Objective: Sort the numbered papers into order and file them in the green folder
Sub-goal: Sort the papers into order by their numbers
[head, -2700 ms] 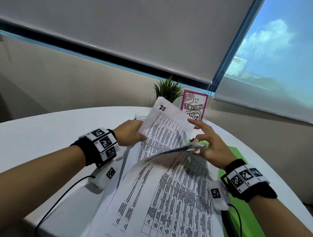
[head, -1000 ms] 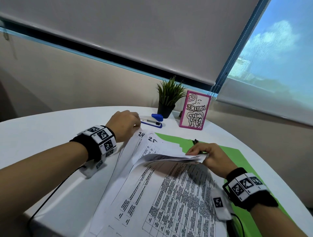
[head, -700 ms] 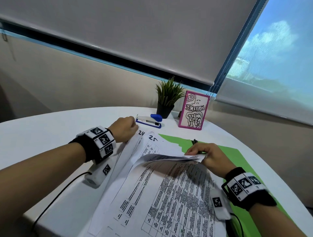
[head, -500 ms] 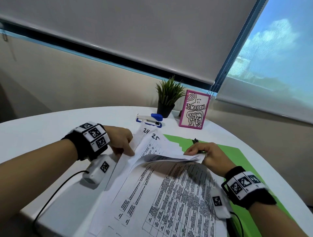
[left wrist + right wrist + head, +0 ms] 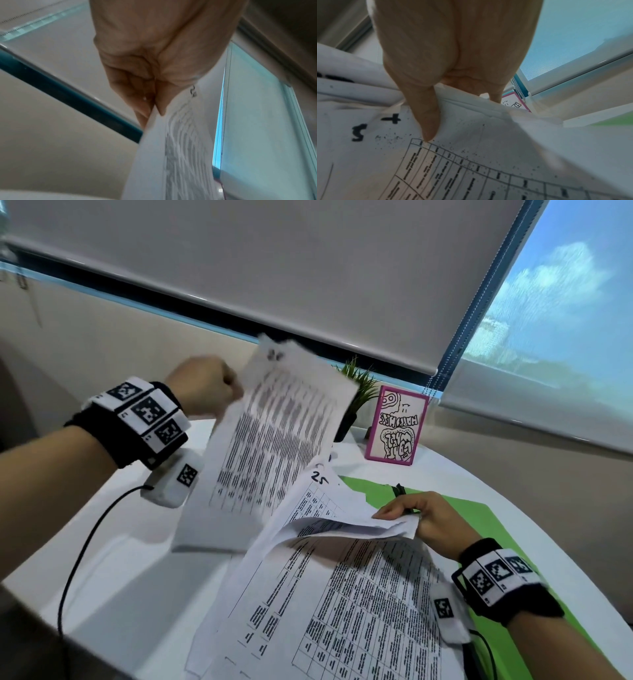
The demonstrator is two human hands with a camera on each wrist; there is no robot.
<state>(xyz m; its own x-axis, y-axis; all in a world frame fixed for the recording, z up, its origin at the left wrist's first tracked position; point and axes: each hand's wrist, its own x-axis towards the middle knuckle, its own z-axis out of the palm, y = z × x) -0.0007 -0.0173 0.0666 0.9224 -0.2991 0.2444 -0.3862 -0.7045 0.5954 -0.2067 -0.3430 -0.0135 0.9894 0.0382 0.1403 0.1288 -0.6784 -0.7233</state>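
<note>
While left hand lifts sheet, stack lies below.

Left hand raised, pinch grip — right hand low, fingers curled.

A handwritten "25" stands on the top-left corner of a sheet in the stack.

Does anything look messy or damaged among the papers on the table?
Yes. The papers lie fanned and askew, partly over the green folder. Those the right hand lifts look creased at the edge. Nothing seems torn.
</note>
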